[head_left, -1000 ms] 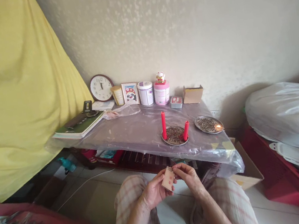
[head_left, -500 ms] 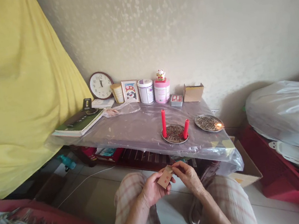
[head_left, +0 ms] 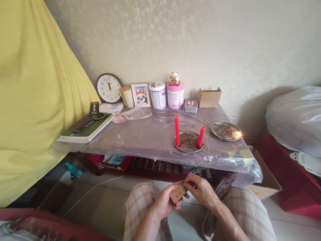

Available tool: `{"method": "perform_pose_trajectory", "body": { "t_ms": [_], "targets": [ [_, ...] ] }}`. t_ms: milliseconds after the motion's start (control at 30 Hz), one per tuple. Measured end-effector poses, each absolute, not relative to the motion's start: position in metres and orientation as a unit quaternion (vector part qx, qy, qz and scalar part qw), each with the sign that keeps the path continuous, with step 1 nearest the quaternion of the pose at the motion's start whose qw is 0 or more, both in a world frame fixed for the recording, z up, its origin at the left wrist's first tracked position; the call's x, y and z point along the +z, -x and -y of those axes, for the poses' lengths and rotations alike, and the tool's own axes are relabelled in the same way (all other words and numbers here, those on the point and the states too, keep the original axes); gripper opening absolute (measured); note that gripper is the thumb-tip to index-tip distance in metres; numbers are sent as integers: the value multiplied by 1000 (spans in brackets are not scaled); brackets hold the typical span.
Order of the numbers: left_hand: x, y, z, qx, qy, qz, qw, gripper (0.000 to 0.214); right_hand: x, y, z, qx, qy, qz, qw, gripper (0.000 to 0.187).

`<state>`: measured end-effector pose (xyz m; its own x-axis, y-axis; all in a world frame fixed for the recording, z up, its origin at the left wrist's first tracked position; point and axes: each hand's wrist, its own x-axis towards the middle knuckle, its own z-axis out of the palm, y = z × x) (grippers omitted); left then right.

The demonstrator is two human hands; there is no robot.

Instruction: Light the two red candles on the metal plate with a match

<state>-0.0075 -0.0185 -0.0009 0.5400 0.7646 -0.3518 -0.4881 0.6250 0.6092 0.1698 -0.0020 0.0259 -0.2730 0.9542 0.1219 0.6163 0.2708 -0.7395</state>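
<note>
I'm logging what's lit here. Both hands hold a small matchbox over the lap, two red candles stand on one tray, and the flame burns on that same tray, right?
Not quite. The head view shows the flame on the other tray, right of the candles' tray. The rest holds.

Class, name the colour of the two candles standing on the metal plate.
Red: both candles on the plate, clearest in the head view.

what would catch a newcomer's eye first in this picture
Two red candles stand on a metal plate near the table's front edge, and a small flame burns on a second plate to its right. Below the table, the left hand and right hand hold a small matchbox. A big yellow cloth fills the left.
</note>
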Motion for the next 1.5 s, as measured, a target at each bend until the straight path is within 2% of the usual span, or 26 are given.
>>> {"method": "perform_pose_trajectory", "body": {
  "t_ms": [467,733,1100,1367,1500],
  "targets": [
    [-6,4,20,373,-266,-337,822,39,23,-173,3,235,497,803,229,15],
    [-8,3,20,380,-275,-347,813,40,30,-174,6,223,464,825,235,16],
    [-2,6,18,433,-249,-333,800,46,22,-182,-1,253,508,759,320,12],
    [2,4,15,475,-201,-322,794,40,24,-173,2,318,493,705,397,26],
    [-1,0,13,496,-189,-320,785,34,16,-172,-1,348,494,676,421,25]
  ]
}}
